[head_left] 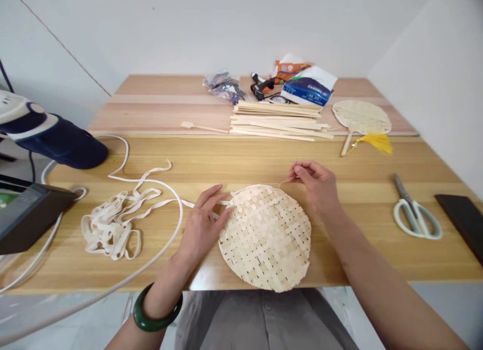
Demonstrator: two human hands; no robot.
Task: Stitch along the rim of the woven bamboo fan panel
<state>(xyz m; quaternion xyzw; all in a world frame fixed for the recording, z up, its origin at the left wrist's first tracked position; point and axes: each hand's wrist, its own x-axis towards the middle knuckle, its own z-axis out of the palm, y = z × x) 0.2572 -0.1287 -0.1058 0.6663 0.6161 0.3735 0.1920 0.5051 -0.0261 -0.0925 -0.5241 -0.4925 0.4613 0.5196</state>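
A round woven bamboo fan panel lies flat on the wooden table, its strips forming an open checkered weave. My left hand rests with spread fingers on the panel's left rim, over the end of a white cotton tape. The rest of that tape lies in loose loops to the left. My right hand pinches a thin thread between fingertips, just above the panel's top edge. The thread runs down to the rim.
Above the hands stands a stack of bamboo strips, with a finished round fan with yellow tassel to its right. Scissors and a dark flat panel lie right. An iron with its white cord sits left.
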